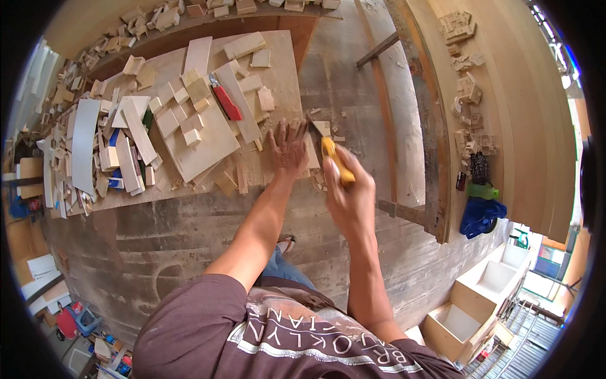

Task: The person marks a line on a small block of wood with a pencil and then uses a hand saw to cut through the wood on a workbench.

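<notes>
My left hand (290,148) lies palm down near the right edge of a plywood board (278,69), its fingers stretched out. Whether a small piece is pinned under that palm is hidden. Just right of its fingertips, my right hand (349,192) grips the yellow handle of what looks like a small hand saw (330,150). The dark blade reaches up and left to the board's edge, close to my left fingers. Beyond my left hand, a red-handled tool (226,102) with a metal end rests beside a long wood strip (237,101).
Wood blocks (191,123) sit on a smaller panel (211,151); a heap of offcuts (129,136) covers the board's left. Small scraps (323,128) lie past its right edge. At right, a wooden bench (517,126) bears small pieces and a blue bag (481,216). Box drawers (457,322) stand lower right.
</notes>
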`<state>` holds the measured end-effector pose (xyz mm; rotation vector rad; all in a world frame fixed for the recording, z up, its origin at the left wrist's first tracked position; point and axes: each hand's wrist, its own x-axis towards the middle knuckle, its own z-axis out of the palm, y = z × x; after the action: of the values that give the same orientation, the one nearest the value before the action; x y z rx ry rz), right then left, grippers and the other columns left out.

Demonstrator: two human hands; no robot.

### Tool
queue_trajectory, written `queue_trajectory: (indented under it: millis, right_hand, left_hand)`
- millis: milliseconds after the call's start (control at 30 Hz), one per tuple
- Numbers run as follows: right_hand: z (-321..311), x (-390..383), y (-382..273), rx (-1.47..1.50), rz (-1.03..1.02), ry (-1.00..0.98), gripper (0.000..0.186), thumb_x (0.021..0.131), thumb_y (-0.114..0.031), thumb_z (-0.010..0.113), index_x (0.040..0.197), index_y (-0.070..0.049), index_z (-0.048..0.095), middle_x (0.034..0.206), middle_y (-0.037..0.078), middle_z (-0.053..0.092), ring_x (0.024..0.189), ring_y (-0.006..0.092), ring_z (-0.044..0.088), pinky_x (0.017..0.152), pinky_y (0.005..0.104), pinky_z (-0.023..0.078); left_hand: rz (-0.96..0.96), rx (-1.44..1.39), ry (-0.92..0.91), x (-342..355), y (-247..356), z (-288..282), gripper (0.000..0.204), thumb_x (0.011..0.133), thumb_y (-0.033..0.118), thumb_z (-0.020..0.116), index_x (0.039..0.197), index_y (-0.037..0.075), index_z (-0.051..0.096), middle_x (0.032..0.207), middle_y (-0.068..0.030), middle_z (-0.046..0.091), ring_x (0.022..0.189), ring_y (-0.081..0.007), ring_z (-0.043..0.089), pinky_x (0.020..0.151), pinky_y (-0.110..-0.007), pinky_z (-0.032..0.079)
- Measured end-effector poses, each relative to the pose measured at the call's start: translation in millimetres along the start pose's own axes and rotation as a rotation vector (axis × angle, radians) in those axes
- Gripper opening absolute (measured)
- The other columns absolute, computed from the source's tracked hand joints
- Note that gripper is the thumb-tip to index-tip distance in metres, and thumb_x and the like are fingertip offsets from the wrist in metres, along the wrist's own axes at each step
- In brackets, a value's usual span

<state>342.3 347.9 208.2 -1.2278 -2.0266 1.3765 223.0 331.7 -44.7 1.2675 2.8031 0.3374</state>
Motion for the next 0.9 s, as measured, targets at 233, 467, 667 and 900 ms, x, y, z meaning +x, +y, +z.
queue_trajectory:
  millis: [233,467,667,900]
  right_hand:
    - [30,68,51,-0.007,-0.095,0.021,0.036,0.102,-0.024,0.065,0.125,0.003,0.065,0.082,0.006,0.065,0.073,0.0088,0.054,0.062,0.0276,0.046]
    - [-2,-7,11,0.07,0.018,0.004,0.041,0.1,-0.02,0.067,0.132,0.007,0.062,0.119,0.025,0.071,0.114,0.0243,0.069,0.095,0.0352,0.053]
    - [39,58,56,-0.003,-0.046,0.027,0.039,0.102,-0.024,0.066,0.128,0.005,0.064,0.107,0.013,0.072,0.096,0.0139,0.064,0.084,0.0285,0.052]
    - [-1,-30,19,0.051,-0.006,0.047,0.044,0.101,-0.026,0.066,0.131,0.005,0.061,0.109,0.031,0.071,0.105,0.0222,0.072,0.087,0.0344,0.055]
  left_hand:
    - [0.038,-0.058,0.038,6,8,9,0.073,0.093,0.03,0.062,0.161,0.028,0.033,0.161,0.0022,0.033,0.155,-0.0287,0.02,0.125,-0.062,0.01]
    - [-0.011,0.029,-0.042,8,-2,-1,0.073,0.095,0.034,0.06,0.161,0.029,0.031,0.163,0.0027,0.03,0.155,-0.0287,0.019,0.124,-0.062,0.011]
    - [0.027,-0.006,0.011,8,6,-1,0.071,0.096,0.034,0.058,0.161,0.029,0.03,0.163,0.0033,0.03,0.155,-0.0284,0.018,0.124,-0.063,0.013]
    - [-0.004,-0.009,-0.005,7,0,-7,0.067,0.098,0.032,0.055,0.161,0.028,0.032,0.161,0.002,0.033,0.155,-0.0292,0.02,0.124,-0.063,0.012]
